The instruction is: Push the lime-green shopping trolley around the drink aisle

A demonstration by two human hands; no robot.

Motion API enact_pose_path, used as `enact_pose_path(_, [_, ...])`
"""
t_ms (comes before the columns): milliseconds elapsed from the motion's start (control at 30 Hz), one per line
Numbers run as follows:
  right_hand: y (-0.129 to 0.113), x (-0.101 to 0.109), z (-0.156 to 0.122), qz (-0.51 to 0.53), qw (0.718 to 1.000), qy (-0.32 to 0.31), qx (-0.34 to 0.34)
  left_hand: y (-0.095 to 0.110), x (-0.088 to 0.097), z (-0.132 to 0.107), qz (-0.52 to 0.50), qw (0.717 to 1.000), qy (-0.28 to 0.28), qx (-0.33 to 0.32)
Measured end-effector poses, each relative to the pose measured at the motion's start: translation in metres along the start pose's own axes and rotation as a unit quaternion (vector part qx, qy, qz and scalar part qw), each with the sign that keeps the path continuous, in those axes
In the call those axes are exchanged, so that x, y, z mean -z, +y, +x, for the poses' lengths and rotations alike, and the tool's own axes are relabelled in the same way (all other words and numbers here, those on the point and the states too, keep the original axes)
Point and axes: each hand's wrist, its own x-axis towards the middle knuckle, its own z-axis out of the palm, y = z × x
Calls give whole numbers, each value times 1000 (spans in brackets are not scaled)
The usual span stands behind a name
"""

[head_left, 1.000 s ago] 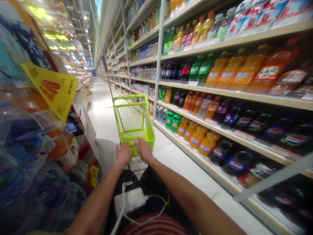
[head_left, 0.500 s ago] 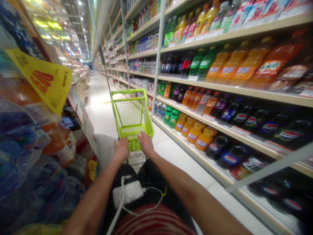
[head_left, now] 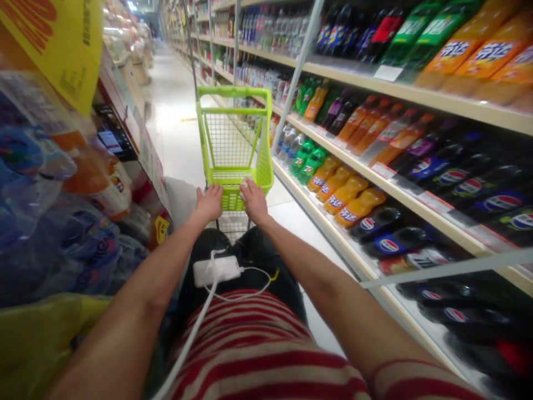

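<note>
Huge drink shelves (head_left: 410, 93) line the R side of the aisle (head_left: 171, 103). Green cart (head_left: 238, 176) is in the aisle, just ahead of the person's dark pants (head_left: 266, 244). L hand (head_left: 210, 201) n R hand (head_left: 254, 200) are both on its near edge, can't tell if fingers wrap round it tbh. White block (head_left: 227, 269) w/ cable (head_left: 192, 336) lies on the pants.

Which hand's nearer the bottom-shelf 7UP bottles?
Right. The right hand is at the near end of the green shopping cart, left of the 7UP bottles; the left hand is there too, farther left.
</note>
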Motion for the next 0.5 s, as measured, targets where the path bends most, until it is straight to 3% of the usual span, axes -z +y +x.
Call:
enact_pose_path(100, [-9,-3,2,0,1000,-16,18,-6,9,-2,-5,1000,-11,0])
enact_pose_path(267, [10,5,2,-11,1000,8,-10,1,10,-15,-8,998,-67,-21])
enact_pose_path(400, [15,7,3,-6,1000,4,-29,38,-19,-54,-9,986,-149,-76])
enact_pose_path(500, [10,6,5,2,999,1,-35,60,-47,-90,52,953,-248,-166])
